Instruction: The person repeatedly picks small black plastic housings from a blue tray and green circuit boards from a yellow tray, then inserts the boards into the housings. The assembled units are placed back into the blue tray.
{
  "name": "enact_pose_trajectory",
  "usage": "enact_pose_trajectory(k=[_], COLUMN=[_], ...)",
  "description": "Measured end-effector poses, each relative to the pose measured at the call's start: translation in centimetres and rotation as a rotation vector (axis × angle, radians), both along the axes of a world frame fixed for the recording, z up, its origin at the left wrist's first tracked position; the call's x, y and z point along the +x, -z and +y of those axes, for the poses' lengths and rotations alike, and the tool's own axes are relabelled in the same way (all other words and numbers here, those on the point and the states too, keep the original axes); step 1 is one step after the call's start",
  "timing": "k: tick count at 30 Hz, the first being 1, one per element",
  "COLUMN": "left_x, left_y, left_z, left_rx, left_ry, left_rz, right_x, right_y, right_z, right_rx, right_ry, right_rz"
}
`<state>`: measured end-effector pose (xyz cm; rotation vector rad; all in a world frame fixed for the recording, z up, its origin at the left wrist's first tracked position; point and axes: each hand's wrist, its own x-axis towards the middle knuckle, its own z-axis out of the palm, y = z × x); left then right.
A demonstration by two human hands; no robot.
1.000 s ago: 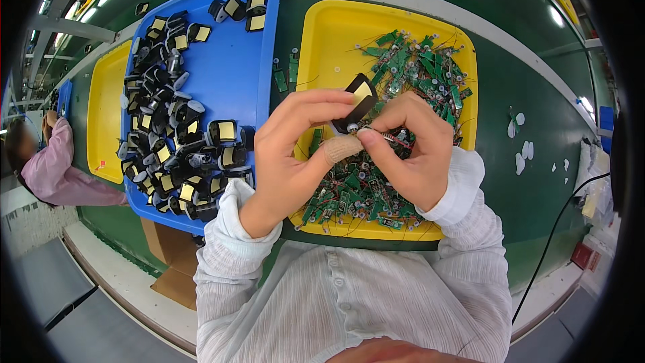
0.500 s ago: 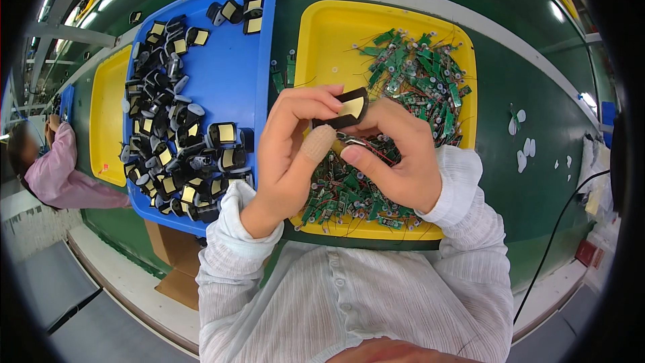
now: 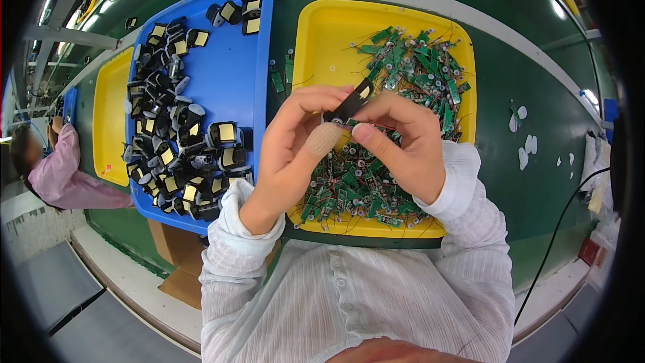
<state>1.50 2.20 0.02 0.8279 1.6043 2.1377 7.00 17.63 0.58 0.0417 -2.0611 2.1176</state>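
Above the near part of a yellow tray [image 3: 320, 40], my two hands meet at a small black plastic housing [image 3: 352, 102] with a cream pad on one face. My left hand [image 3: 285, 151] grips the housing, its thumb wrapped in a beige bandage. The housing is tilted, its padded end up and to the right. My right hand [image 3: 406, 148] is closed, thumb and forefinger pinching at the housing's lower edge, where thin wires [image 3: 384, 126] show; the fingers mostly hide the part there. Below lie many green circuit boards [image 3: 359, 185] with wires and small round pieces.
On my left a blue tray [image 3: 232, 47] carries many black housings [image 3: 161, 114] with cream pads. Loose circuit boards [image 3: 277, 77] lie between the trays. White pieces [image 3: 523, 154] and a black cable [image 3: 554, 228] are at right. A person in pink [image 3: 64, 168] sits far left.
The housing has been turned in my left hand, so its pad now shows as a narrow strip. My right fingers have moved up against its lower edge.
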Motion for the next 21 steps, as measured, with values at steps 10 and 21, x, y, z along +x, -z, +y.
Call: enact_pose_trajectory(k=[10, 21], left_x=[0.1, -0.6], left_y=[0.1, -0.7], left_z=[-0.3, -1.0], left_rx=[-0.106, -0.142], left_ry=[-0.085, -0.118], left_rz=[0.074, 0.188], right_x=[-0.4, -0.4], right_y=[-0.2, -0.3], right_z=[0.5, 0.9], right_rx=[0.339, -0.083], right_ry=[-0.036, -0.175], right_rz=[0.175, -0.071])
